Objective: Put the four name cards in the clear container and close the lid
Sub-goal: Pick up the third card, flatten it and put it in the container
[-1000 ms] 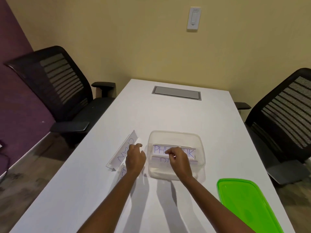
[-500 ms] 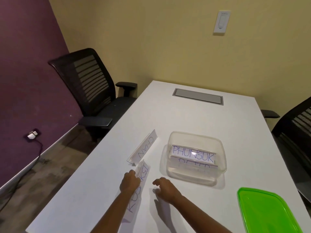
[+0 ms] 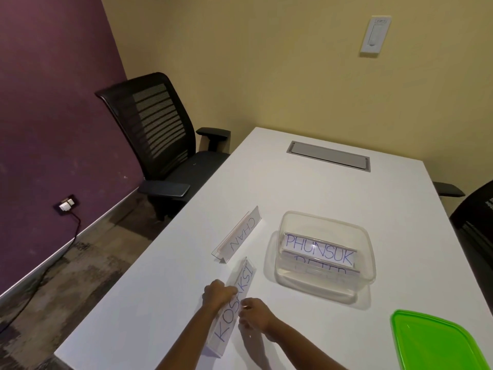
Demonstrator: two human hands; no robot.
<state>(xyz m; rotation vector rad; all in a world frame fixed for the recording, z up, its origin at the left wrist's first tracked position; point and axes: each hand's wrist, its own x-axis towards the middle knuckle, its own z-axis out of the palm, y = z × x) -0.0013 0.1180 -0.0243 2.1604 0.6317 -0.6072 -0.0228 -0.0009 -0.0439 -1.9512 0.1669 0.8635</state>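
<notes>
The clear container (image 3: 366,237) sits open on the white table (image 3: 306,188) with two name cards inside, "PHUNSUK" (image 3: 320,249) in front of a second card (image 3: 324,268) that is partly hidden. A "CHAN" card (image 3: 240,237) lies on the table left of the container. Nearer to me lies the long "KOSAKSI" card (image 3: 234,305). My left hand (image 3: 217,296) grips its left edge at the middle. My right hand (image 3: 254,315) pinches its right edge. The green lid (image 3: 437,343) lies at the near right.
A grey cable hatch (image 3: 329,155) is set into the table's far end. Black mesh chairs stand at the left (image 3: 160,137) and right (image 3: 474,236) sides. A wall socket with a cable (image 3: 66,205) is low on the purple wall.
My right hand left the "PHUNSUK" card in the container and came back to the "KOSAKSI" card. Both hands now hold that card. The view has swung left.
</notes>
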